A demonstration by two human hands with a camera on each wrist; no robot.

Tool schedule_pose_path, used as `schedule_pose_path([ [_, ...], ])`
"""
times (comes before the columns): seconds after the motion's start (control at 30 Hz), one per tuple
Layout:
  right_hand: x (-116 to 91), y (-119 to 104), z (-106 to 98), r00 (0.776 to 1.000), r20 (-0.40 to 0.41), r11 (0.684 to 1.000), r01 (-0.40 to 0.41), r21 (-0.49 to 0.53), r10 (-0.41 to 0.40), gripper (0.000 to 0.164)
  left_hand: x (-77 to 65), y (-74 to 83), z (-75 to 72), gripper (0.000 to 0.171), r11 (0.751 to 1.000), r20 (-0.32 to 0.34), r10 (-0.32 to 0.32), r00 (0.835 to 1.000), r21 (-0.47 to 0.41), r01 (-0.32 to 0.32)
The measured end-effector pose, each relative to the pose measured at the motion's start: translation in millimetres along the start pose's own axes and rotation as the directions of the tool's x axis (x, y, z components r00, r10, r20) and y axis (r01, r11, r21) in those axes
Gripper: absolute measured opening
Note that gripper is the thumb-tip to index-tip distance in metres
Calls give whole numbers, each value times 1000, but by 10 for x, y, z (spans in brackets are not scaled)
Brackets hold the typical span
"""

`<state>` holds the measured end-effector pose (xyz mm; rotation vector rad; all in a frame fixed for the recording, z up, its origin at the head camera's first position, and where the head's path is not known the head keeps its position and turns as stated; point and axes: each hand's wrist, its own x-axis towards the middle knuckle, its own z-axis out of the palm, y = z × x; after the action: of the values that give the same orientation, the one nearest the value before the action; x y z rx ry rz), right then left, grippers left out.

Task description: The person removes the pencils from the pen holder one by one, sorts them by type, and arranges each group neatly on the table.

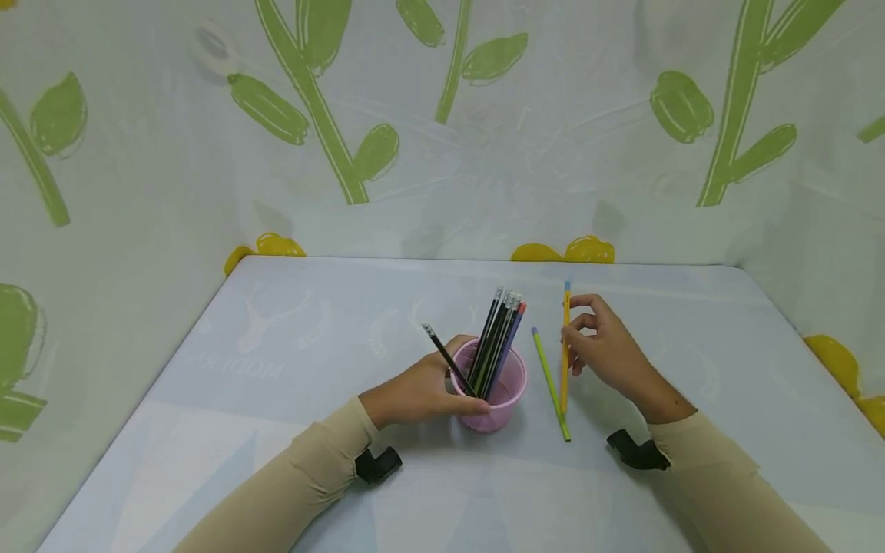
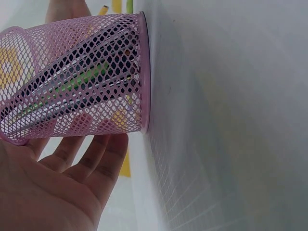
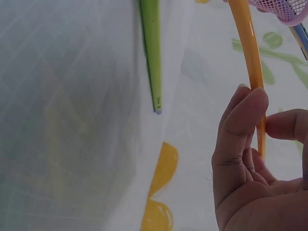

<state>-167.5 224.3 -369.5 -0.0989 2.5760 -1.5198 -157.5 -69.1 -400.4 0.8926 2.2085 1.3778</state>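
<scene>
A pink mesh pencil cup (image 1: pixel 492 422) stands on the table, holding several dark pencils (image 1: pixel 492 338); one black pencil (image 1: pixel 445 355) leans out to the left. My left hand (image 1: pixel 418 395) grips the cup, thumb on the near side and fingers around the far side; the left wrist view shows the mesh wall (image 2: pixel 143 77) close up. To the cup's right, my right hand (image 1: pixel 611 346) pinches an orange pencil (image 1: pixel 565 388) with a blue end, held above the table. Beside it a green pencil (image 1: pixel 548 376) lies on the table, partly overlapped by the orange one in the head view.
The pale table (image 1: pixel 276 461) carries faint printed patterns. Behind it hangs a white backdrop (image 1: pixel 553 184) with green plant and yellow shapes. Black wrist straps (image 1: pixel 636 452) show at the sleeves.
</scene>
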Motion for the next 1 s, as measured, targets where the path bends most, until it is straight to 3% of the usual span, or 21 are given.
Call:
schedule_pose_path([
  [0.5, 88, 147, 10, 991, 107, 995, -79, -68, 86, 51, -3, -8, -5, 81, 1000, 6, 2, 1000, 3, -2],
  [1.0, 104, 198, 40, 963, 208, 975, -134, -176, 170, 51, -2, -4, 0, 80, 1000, -2, -1, 1000, 17, 1],
])
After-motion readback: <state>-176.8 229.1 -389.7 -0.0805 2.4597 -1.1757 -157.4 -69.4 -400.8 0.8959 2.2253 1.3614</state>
